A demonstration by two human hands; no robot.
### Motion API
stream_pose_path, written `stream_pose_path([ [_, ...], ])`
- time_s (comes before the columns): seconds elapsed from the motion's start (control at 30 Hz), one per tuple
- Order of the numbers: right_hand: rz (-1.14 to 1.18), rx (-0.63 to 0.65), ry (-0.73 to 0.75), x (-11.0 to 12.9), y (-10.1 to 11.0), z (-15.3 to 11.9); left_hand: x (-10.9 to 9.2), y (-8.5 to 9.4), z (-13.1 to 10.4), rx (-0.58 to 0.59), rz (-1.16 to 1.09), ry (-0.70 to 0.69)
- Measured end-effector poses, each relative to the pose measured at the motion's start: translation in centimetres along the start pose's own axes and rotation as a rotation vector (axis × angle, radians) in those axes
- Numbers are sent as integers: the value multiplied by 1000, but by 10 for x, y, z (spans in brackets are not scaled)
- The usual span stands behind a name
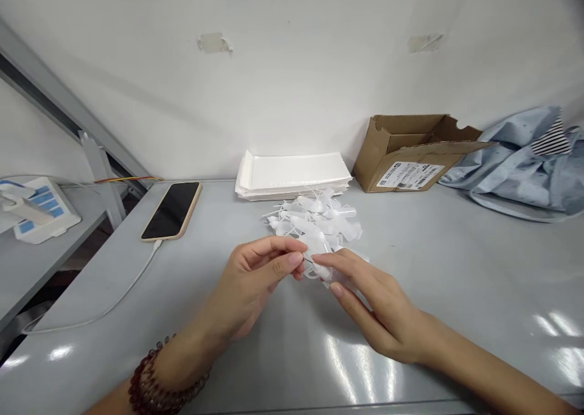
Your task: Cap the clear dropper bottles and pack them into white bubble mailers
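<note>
My right hand (381, 302) is closed around a small translucent plastic squeeze bottle (323, 272), whose white top points to the left. A thin dark needle tip (308, 259) sticks out from it toward my left hand (260, 275). The thumb and index finger of my left hand are pinched together at the tip's end; what lies between them is hidden. Most of the bottle's body is covered by my right fingers. Just beyond both hands lies a loose heap of similar translucent bottles (314, 217), some with thin tips and straps.
Behind the heap a stack of white trays (296, 170) rests against the wall. An opened cardboard box (365, 159) and a light blue cloth (515, 165) are at the back right. On the left lie a phone (172, 211) and its white charging cable (123, 308).
</note>
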State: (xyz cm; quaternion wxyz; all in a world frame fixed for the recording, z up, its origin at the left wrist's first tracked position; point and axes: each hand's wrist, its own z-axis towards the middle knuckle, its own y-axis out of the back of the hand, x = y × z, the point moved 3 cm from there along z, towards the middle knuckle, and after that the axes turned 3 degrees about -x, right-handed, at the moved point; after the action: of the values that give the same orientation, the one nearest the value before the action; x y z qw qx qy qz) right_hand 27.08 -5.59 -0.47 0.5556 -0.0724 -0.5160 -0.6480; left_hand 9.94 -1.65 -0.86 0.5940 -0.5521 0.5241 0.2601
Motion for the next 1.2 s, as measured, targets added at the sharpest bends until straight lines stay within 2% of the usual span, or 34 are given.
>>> stream_pose_path([
  [0.3, 30, 10, -16, 1, 0, 0, 3, -1, 0, 52, -112, 96],
  [0.67, -3, 6, 10, 4, 1, 0, 3, 1, 0, 20, -60, 32],
  [0.77, -29, 3, 16, 4, 1, 1, 1, 1, -1, 12, 11, -43],
  [0.97, -56, 0, 3, 5, 0, 1, -10, -3, -9, -95, 376, -362],
  [1.2, -47, -14, 32, 4, -1, -1, -11, -4, -10, -71, 513, -459],
])
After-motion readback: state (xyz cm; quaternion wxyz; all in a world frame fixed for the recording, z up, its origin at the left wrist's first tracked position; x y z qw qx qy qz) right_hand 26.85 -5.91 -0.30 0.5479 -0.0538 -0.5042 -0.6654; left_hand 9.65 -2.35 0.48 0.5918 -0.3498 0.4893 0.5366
